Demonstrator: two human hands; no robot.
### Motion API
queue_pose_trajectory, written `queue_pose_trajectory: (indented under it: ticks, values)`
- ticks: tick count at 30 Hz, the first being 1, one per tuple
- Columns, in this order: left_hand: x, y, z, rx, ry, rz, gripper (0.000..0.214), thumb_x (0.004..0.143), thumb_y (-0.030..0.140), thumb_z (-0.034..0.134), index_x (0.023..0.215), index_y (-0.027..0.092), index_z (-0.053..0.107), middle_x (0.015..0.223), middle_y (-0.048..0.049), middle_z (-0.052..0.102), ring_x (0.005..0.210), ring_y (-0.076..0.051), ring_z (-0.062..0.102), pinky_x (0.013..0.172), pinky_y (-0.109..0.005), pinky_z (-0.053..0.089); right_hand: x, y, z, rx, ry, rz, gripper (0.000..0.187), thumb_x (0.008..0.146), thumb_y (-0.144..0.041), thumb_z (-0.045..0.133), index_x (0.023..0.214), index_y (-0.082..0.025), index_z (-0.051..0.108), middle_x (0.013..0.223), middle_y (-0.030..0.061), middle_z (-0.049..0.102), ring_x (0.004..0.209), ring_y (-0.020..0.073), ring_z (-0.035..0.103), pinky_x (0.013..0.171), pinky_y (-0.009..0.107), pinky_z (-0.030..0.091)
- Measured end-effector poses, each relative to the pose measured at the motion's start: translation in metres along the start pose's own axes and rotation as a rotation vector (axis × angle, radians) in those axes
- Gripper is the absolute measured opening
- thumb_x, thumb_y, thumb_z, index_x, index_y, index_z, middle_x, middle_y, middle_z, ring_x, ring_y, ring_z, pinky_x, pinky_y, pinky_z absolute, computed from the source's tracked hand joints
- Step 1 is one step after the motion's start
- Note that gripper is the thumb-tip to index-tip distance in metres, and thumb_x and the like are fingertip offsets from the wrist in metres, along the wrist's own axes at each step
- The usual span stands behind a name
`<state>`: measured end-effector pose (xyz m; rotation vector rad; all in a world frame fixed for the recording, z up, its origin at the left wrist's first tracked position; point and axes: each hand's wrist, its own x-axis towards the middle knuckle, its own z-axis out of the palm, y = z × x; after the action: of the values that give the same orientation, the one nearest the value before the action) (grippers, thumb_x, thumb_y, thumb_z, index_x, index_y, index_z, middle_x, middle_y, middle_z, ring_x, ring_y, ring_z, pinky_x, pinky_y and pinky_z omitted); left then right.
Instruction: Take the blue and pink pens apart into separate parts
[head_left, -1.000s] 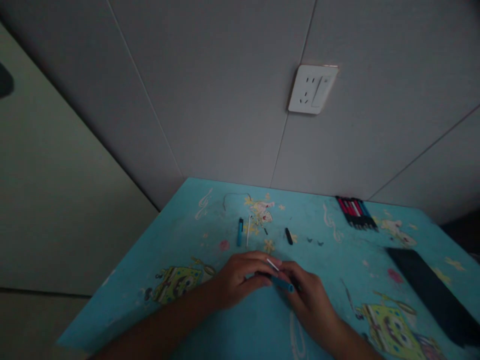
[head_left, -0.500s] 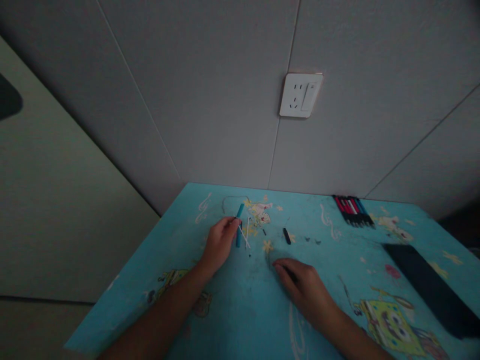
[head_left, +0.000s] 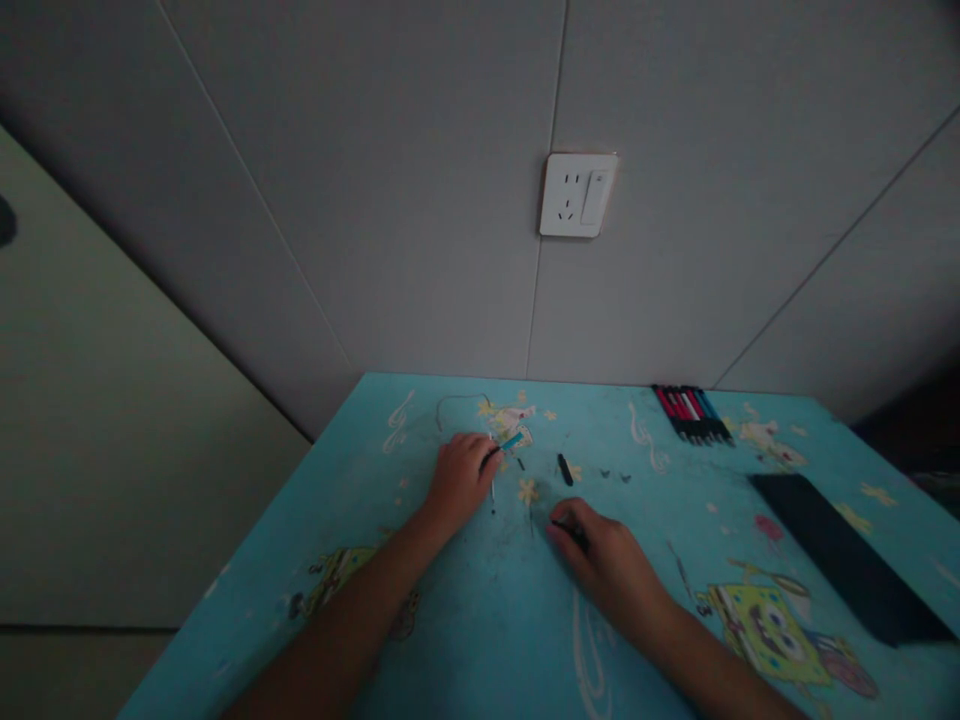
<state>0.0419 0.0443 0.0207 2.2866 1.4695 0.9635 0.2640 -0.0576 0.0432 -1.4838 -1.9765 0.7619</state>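
My left hand is closed round a small blue pen barrel, whose tip sticks out past the fingers. A thin white refill lies just below that hand. My right hand rests on the blue cartoon-printed table with its fingers curled over a dark pen part. A short black cap and tiny black bits lie between and beyond the hands.
A bundle of red, white and blue pens lies at the table's far edge. A black flat case sits at the right. A thin wire loop lies far left. A wall socket hangs above.
My left hand left the right one, reached to the far left parts and closed on the blue barrel, now turned sideways. My right hand stayed low with a dark piece.
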Motion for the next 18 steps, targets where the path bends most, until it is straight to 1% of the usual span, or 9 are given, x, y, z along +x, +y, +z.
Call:
queue_pose_trajectory:
  ticks: [2, 4, 6, 8, 10, 13, 16, 18]
  values:
    - [-0.002, 0.001, 0.001, 0.07, -0.01, 0.024, 0.019, 0.094, 0.032, 0.053, 0.102, 0.021, 0.066, 0.112, -0.0072, 0.064, 0.105, -0.024, 0.054, 0.091, -0.039, 0.038, 0.002, 0.0, -0.004, -0.002, 0.025, -0.028, 0.017, 0.095, -0.03, 0.05, 0.101, -0.023, 0.064, 0.09, 0.0024, 0.07, 0.079, 0.0185, 0.067, 0.074, 0.03, 0.05]
    - [-0.003, 0.0, 0.002, 0.123, -0.014, 0.043, 0.02, 0.094, 0.033, 0.054, 0.105, 0.022, 0.066, 0.119, -0.0075, 0.062, 0.109, -0.025, 0.053, 0.092, -0.04, 0.038, 0.004, 0.001, -0.009, -0.002, 0.064, -0.057, 0.02, 0.095, -0.029, 0.049, 0.107, -0.023, 0.065, 0.1, 0.004, 0.07, 0.088, 0.019, 0.067, 0.081, 0.031, 0.05]
    - [-0.004, 0.0, 0.003, 0.13, -0.009, 0.057, 0.02, 0.094, 0.033, 0.054, 0.105, 0.021, 0.066, 0.12, -0.0077, 0.061, 0.11, -0.024, 0.053, 0.093, -0.04, 0.038, 0.006, 0.004, -0.015, 0.003, 0.112, -0.042, 0.025, 0.095, -0.029, 0.048, 0.116, -0.023, 0.062, 0.105, 0.0054, 0.07, 0.09, 0.0193, 0.067, 0.081, 0.032, 0.051]
    - [-0.004, 0.001, 0.001, 0.111, 0.0, 0.082, 0.02, 0.095, 0.032, 0.053, 0.106, 0.021, 0.066, 0.116, -0.0074, 0.063, 0.108, -0.024, 0.054, 0.093, -0.039, 0.039, 0.007, 0.007, -0.021, 0.02, 0.154, 0.001, 0.027, 0.095, -0.032, 0.05, 0.117, -0.022, 0.061, 0.101, 0.0061, 0.072, 0.084, 0.0192, 0.068, 0.074, 0.03, 0.052]
    - [-0.006, 0.003, -0.002, 0.078, 0.008, 0.116, 0.019, 0.096, 0.03, 0.052, 0.107, 0.02, 0.064, 0.109, -0.0068, 0.065, 0.104, -0.023, 0.055, 0.092, -0.04, 0.039, 0.009, 0.011, -0.027, 0.029, 0.191, 0.026, 0.025, 0.093, -0.035, 0.053, 0.11, -0.02, 0.063, 0.095, 0.0063, 0.073, 0.078, 0.0191, 0.068, 0.069, 0.03, 0.053]
    - [-0.01, 0.007, -0.009, 0.025, 0.003, 0.161, 0.018, 0.097, 0.029, 0.05, 0.107, 0.019, 0.062, 0.102, -0.0066, 0.066, 0.099, -0.023, 0.056, 0.091, -0.04, 0.04, 0.01, 0.015, -0.034, -0.005, 0.223, 0.0, 0.024, 0.091, -0.038, 0.056, 0.101, -0.02, 0.068, 0.094, 0.007, 0.073, 0.078, 0.0199, 0.068, 0.072, 0.031, 0.053]
    - [-0.019, 0.008, -0.012, -0.026, 0.014, 0.174, 0.018, 0.097, 0.028, 0.047, 0.106, 0.018, 0.059, 0.098, -0.0073, 0.064, 0.096, -0.023, 0.056, 0.089, -0.039, 0.042, 0.011, 0.014, -0.036, -0.009, 0.205, -0.028, 0.024, 0.091, -0.037, 0.056, 0.104, -0.021, 0.069, 0.097, 0.007, 0.072, 0.082, 0.0205, 0.067, 0.076, 0.034, 0.052]
    - [-0.026, 0.007, -0.01, -0.076, 0.029, 0.158, 0.018, 0.097, 0.027, 0.046, 0.108, 0.018, 0.057, 0.1, -0.0082, 0.064, 0.095, -0.023, 0.056, 0.087, -0.039, 0.044, 0.012, 0.012, -0.036, 0.079, 0.21, -0.018, 0.026, 0.092, -0.037, 0.056, 0.109, -0.021, 0.067, 0.101, 0.0078, 0.071, 0.087, 0.0208, 0.067, 0.079, 0.035, 0.052]
